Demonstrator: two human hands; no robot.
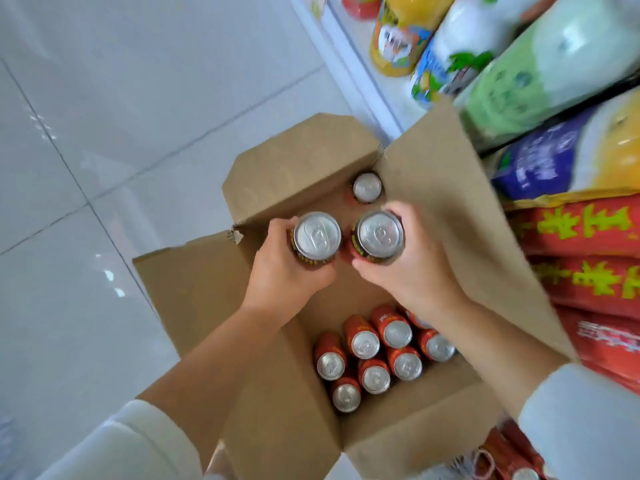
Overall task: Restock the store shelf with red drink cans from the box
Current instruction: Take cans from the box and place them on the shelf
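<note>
Head view: left hand (287, 271) grips one red can (316, 237), right hand (412, 268) grips another (379, 235), both above the open box (433, 174). Roughly nine cans remain inside; restocking unfinished.

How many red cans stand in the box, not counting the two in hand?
9: one can in the far corner, a cluster of eight at the near end, one half hidden by the right forearm. More may be hidden.

Bright even daylight, glare patches on floor tiles (110, 275), wide-angle stretch, blurred shelf bottles (540, 74)
</note>
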